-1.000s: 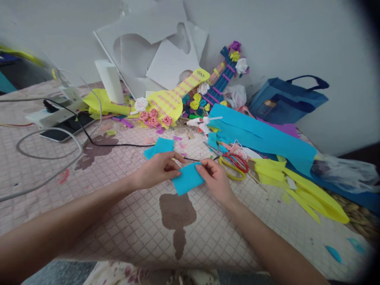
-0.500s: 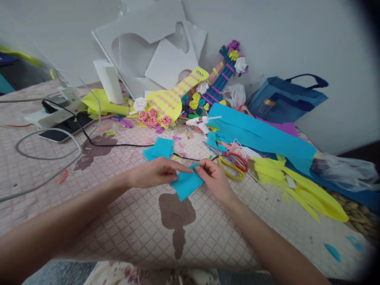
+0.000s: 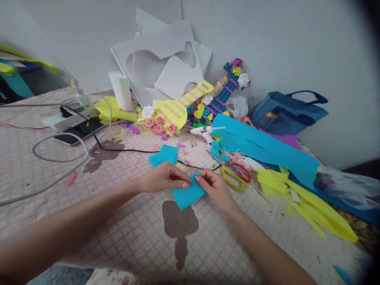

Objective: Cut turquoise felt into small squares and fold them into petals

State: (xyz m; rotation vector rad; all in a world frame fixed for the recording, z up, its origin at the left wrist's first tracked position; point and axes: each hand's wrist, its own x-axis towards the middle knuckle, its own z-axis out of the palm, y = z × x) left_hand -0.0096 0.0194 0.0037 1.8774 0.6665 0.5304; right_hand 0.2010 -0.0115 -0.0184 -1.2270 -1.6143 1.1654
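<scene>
A small square of blue crepe paper [image 3: 187, 197] hangs between my hands, over the front middle of the table. My right hand [image 3: 218, 188] pinches its upper right corner between thumb and forefinger. On the upper left edge, the thumb and forefinger of my left hand [image 3: 163, 178] close on the paper, the other fingers curled under. Just behind the left hand lie more cut blue pieces [image 3: 164, 154]. Scissors with red and yellow handles [image 3: 237, 174] rest to the right of my right hand. A white glue gun [image 3: 203, 131] lies farther back.
A yellow paper guitar [image 3: 173, 111] with pink flowers and a blue one [image 3: 222, 94] stand at the back. Long blue paper [image 3: 261, 142] and yellow strips [image 3: 320, 206] cover the right side. A power strip [image 3: 67, 118], phone [image 3: 78, 131] and looping cables occupy the left.
The view has shifted, so the table sits lower in it. My left forefinger, stretched across the paper before, has drawn back toward the thumb at the paper's edge. The right hand keeps its pinch.
</scene>
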